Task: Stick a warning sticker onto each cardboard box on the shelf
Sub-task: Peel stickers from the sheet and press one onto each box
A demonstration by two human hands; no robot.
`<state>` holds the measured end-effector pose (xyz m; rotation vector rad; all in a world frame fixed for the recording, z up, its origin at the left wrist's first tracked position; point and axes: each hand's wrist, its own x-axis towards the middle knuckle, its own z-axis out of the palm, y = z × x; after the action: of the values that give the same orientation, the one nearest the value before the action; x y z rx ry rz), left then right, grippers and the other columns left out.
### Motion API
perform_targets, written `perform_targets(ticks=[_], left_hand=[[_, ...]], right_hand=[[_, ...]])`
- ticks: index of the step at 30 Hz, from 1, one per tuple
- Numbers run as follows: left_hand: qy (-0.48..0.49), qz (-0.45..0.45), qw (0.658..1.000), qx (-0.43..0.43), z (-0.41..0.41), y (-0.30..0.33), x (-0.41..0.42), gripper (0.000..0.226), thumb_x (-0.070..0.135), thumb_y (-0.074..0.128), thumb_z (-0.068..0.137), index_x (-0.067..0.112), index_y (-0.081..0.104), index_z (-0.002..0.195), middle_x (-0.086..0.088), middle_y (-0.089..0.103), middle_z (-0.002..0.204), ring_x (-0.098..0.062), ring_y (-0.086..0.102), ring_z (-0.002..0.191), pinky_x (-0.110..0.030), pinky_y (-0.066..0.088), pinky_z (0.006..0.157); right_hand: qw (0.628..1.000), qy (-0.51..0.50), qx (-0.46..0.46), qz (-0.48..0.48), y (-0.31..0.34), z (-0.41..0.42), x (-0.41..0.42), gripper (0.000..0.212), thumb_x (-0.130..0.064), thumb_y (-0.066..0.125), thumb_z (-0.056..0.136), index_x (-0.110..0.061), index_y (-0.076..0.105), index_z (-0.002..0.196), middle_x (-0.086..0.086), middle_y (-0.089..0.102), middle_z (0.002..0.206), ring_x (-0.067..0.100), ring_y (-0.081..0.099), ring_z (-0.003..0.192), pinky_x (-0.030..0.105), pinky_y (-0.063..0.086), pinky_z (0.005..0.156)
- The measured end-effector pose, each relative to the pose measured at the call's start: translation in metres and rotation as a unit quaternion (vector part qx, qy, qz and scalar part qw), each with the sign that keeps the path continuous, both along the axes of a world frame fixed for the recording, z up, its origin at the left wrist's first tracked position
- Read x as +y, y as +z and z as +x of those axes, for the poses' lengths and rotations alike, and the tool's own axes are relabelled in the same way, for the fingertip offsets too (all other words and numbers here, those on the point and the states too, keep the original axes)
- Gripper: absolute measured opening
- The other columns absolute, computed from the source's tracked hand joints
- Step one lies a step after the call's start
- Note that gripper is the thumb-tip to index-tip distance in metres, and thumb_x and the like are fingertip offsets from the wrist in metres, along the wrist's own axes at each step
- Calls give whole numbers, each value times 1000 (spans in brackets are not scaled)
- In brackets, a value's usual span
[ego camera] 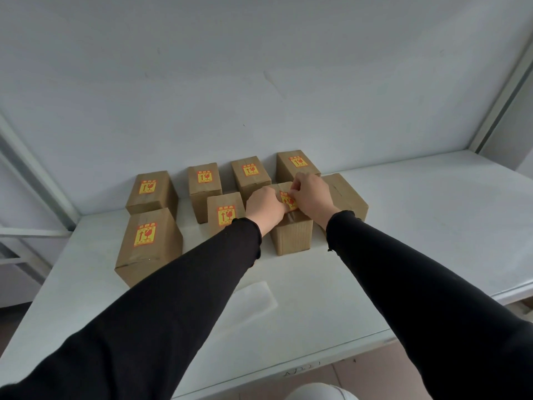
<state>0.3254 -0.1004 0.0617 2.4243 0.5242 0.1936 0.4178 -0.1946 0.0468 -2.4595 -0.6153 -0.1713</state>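
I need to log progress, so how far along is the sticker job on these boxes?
Six boxes carry stickers, such as the front left box. Both hands, left hand and right hand, are pressing a sticker onto the seventh box. The far right box shows none yet.

A storeroom or packing area, it seems: a plain white metal shelf (403, 215) with grey steel uprights (507, 82) carries small brown cardboard boxes (150, 243) bearing yellow-and-red fragile-goods warning stickers (145, 234), against a bare white wall (259, 67).
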Motion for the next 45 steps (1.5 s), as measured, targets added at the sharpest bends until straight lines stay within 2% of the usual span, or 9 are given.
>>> perform_targets(ticks=[5, 11, 16, 20, 22, 29, 34, 38, 45], left_hand=[[5, 61, 998, -27, -4, -6, -4, 26, 30, 61, 95, 5, 65, 102, -11, 68, 100, -28, 63, 91, -32, 42, 66], [-3, 92, 994, -54, -7, -9, -6, 15, 23, 59, 96, 9, 63, 95, -8, 66, 98, -21, 53, 82, -30, 38, 66], [-8, 95, 994, -58, -9, -12, -4, 12, 21, 60, 96, 14, 55, 87, -4, 61, 91, -26, 61, 88, -30, 38, 65], [-5, 89, 994, -69, -8, -11, -4, 15, 22, 61, 96, 11, 60, 106, -6, 66, 105, -26, 63, 95, -31, 44, 69], [-8, 88, 993, -73, -7, -12, -3, 20, 22, 61, 96, 12, 60, 114, -6, 67, 111, -26, 64, 99, -32, 49, 74], [-13, 101, 993, -56, -8, -9, -2, 27, 20, 57, 99, 10, 59, 123, -9, 65, 121, -27, 63, 108, -32, 49, 82], [-25, 97, 995, -13, -12, -1, -1, 34, 18, 56, 98, 8, 54, 130, -10, 62, 128, -28, 61, 112, -34, 51, 85], [-56, 100, 993, -15, -32, 10, 7, 48, 12, 58, 96, 11, 44, 142, -9, 58, 134, -27, 59, 114, -30, 49, 82], [-83, 181, 976, -85, -107, 38, 48, 21, 18, 55, 98, 19, 67, 115, 5, 59, 105, -13, 58, 93, -23, 42, 75]], right_hand=[[1000, -3, 7, -12, -1, 2, 3, 7, -15, 57, 93, -16, 62, 89, 2, 61, 94, 18, 56, 83, 23, 36, 60], [999, -27, 34, -4, 3, 5, 5, 10, -6, 50, 92, -15, 55, 93, 3, 58, 95, 20, 52, 83, 26, 38, 63], [997, -44, 55, 25, 2, 5, 9, 12, -7, 48, 93, -13, 58, 99, 2, 57, 90, 20, 54, 80, 27, 42, 63], [998, -19, 64, 24, 2, 5, 3, 3, -15, 56, 94, -16, 57, 97, 2, 60, 92, 12, 50, 71, 22, 35, 54], [998, 6, 70, 4, 4, 4, -5, 9, -20, 62, 93, -16, 56, 99, 0, 60, 93, 11, 49, 72, 22, 34, 53], [988, 71, 128, -45, 15, -2, -32, 23, -23, 72, 88, -17, 57, 103, 2, 60, 103, 21, 57, 91, 30, 45, 69], [990, 75, 81, -82, 21, -16, -33, 17, -21, 68, 89, -19, 54, 99, 0, 59, 100, 19, 53, 89, 21, 34, 57], [994, 54, 13, -94, 22, -28, -31, 11, -21, 64, 89, -21, 57, 98, -1, 62, 102, 19, 56, 89, 27, 39, 61], [982, 98, -133, -95, 33, -83, -32, 11, -25, 53, 95, -24, 64, 99, -6, 64, 103, 17, 59, 93, 30, 44, 67]])
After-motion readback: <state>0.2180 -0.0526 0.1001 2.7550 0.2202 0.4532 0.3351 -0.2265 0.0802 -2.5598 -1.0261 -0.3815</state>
